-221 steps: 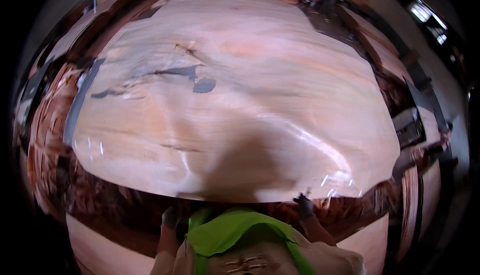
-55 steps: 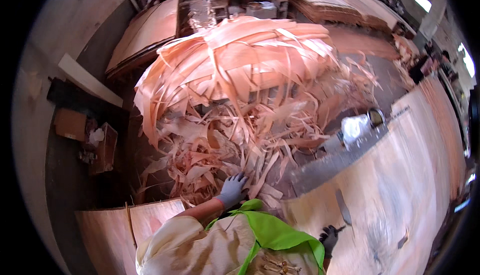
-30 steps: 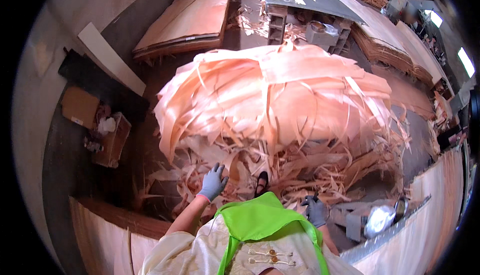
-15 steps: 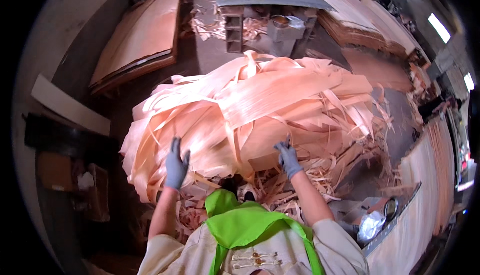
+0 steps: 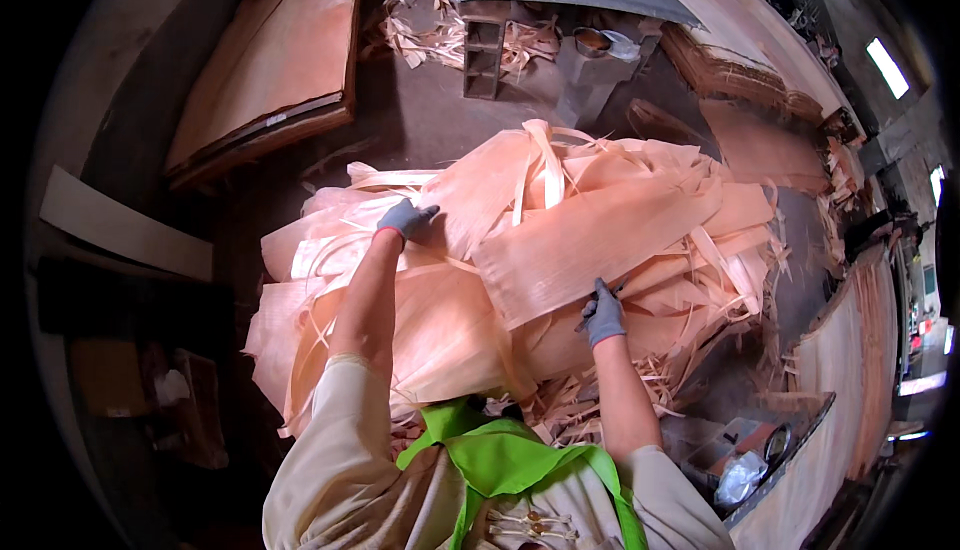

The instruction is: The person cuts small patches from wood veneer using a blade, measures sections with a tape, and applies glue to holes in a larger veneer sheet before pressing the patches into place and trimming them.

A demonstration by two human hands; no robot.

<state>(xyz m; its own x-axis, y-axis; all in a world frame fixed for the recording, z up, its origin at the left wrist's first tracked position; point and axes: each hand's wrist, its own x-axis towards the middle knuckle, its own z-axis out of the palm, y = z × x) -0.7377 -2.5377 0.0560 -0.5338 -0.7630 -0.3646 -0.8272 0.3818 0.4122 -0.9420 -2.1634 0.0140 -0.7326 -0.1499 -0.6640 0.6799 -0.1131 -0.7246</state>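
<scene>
Our left grip [image 5: 408, 217] now reaches farther over the veneer heap [image 5: 445, 325] beneath; whether it or our right grip [image 5: 603, 312] is closed, we cannot tell.

2 boxes [image 5: 108, 378] sit near a pale board [image 5: 125, 225] at left, a plastic bag [image 5: 740, 477] lower right.

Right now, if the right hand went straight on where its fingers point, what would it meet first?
Most likely the broad wood sheet atop the pile, directly ahead of the right hand; whether they touch is unclear.
</scene>
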